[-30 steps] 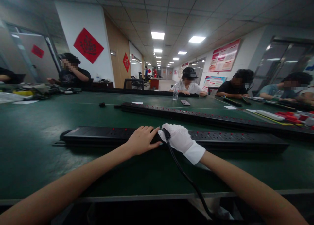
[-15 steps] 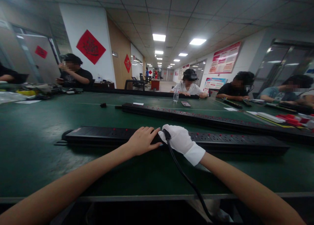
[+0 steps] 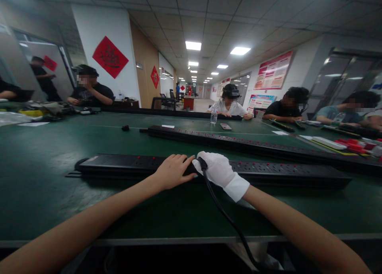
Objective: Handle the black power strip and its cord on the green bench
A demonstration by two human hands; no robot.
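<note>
A long black power strip (image 3: 268,169) with sockets and small red parts along its top lies across the table in front of me. My bare left hand (image 3: 174,171) rests over its middle, fingers stretched out across the top and thumb apart. My right hand (image 3: 216,169), in a white glove, is closed on a black power plug (image 3: 202,163) at the strip, just right of the left hand. From the plug a black cable (image 3: 222,210) runs down over the table's front edge. The gloved hand hides whether the plug's pins sit in a socket.
Behind it lies a second long power strip (image 3: 244,143), angled to the right. A phone (image 3: 226,126), a water bottle (image 3: 214,115) and a small black piece (image 3: 125,128) are farther back on the green table (image 3: 53,146). Several people sit around the table.
Both my hands, the plug and the strip stay practically where they were. A standing person has appeared by the door at the far left, and the seated person there has lowered one hand.
</note>
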